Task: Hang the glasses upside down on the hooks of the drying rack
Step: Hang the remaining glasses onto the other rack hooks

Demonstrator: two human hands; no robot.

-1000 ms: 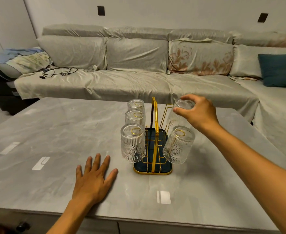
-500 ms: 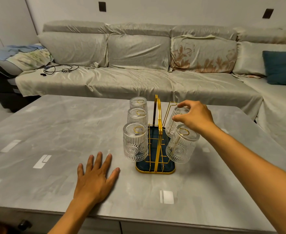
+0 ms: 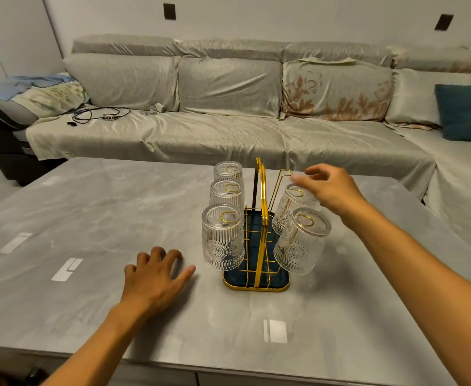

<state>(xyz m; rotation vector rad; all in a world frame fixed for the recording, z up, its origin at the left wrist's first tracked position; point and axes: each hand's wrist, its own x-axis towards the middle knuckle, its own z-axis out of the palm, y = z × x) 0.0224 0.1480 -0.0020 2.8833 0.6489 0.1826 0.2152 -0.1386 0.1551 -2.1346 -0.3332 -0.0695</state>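
Gold wire forms the drying rack (image 3: 261, 218), which is stood on a grey marbled table (image 3: 89, 218), with a dark blue tray at its base. Five ribbed clear glasses are hung upside down on its hooks. Three are carried on the left side: the near left glass (image 3: 223, 236), the middle left glass (image 3: 226, 194) and the far left glass (image 3: 227, 170). Two are carried on the right side: the near right glass (image 3: 301, 240) and the far right glass (image 3: 291, 207). One bare hook (image 3: 283, 174) is seen at the far right of the rack. The right hand (image 3: 330, 186) is held just above the far right glass with its fingers spread loose, nothing being gripped; contact with the glass cannot be told. The left hand (image 3: 152, 277) is rested on the table near the rack's left side, fingers curled, nothing held. A covered sofa (image 3: 228, 129) is seen beyond the table.
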